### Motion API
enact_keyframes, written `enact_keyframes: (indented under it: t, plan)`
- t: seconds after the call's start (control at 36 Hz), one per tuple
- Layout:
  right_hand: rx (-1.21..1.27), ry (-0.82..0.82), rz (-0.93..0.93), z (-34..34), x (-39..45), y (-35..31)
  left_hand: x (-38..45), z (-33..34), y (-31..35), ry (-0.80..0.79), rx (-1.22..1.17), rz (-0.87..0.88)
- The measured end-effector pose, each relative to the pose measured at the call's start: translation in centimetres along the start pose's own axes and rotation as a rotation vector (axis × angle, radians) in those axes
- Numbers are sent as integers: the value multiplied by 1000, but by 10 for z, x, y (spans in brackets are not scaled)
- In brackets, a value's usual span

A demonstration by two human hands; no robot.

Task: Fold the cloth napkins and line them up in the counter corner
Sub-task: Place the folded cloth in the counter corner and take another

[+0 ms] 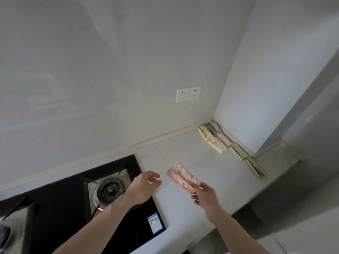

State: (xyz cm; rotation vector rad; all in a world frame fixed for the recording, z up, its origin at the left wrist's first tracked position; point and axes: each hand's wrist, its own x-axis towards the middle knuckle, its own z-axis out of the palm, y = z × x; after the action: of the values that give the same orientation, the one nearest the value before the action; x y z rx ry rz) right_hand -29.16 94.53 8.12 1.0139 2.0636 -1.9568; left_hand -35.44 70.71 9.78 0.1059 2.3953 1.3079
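My right hand [205, 196] pinches one end of a folded pink napkin with dark dots [181, 176], which sticks out up and to the left above the white counter [211, 169]. My left hand [145, 184] hovers just left of the napkin with its fingers loosely spread, touching nothing. Several folded napkins [231, 145] lie in a row along the right wall, from the counter corner toward the front: cream, grey, pink striped and checked ones.
A black gas hob [77, 202] with a round burner [110, 189] fills the counter's left part, partly under my left forearm. A double wall socket [188, 94] sits on the back wall. The counter ends at a step on the right [286, 162].
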Motion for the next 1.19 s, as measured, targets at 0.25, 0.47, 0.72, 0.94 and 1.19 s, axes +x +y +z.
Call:
enact_keyframes:
  t: [0.25,0.47,0.72,0.94,1.19]
  plan:
    - [78,58,126,-87,115,-14,50,34,43,47,66,-67]
    - [97,185,221,-157,206,-19,90,72,75,86,51,-114]
    - [90,305,368,-199,292,-5,113,101,89,53,135,-159]
    - [-154,184,311,-219,339,1,127,108,97,58,153,-193]
    - [-422,435,239,-219,371,-2,139,109,104,71,166,-217]
